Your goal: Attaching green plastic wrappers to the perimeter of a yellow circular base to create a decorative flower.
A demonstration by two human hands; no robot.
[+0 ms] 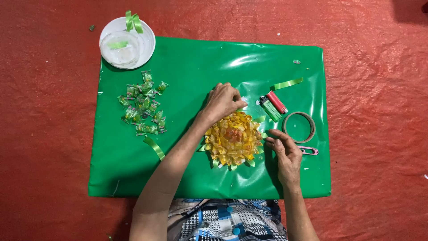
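We note a red textured floor mat [53, 134] under everything, and on it a glossy green rectangular sheet [133, 169] beneath both hands. Between the hands lies a round yellow and orange rosette of sweet wrappers [232, 139] edged with green ribbon loops. The left hand [223, 101] rests on the rosette's far edge, fingers curled down onto it; we cannot tell whether they pinch anything. The right hand [286, 154] lies relaxed and unclenched, just beside the rosette's right edge, holding nothing. Well to the left of the left hand sit a heap of small green-wrapped sweets [143, 103] and, farther off, a white round plate [149, 42]. Beyond the right hand lie a tape ring [298, 127], a green lighter [270, 109] and a red lighter [277, 102].
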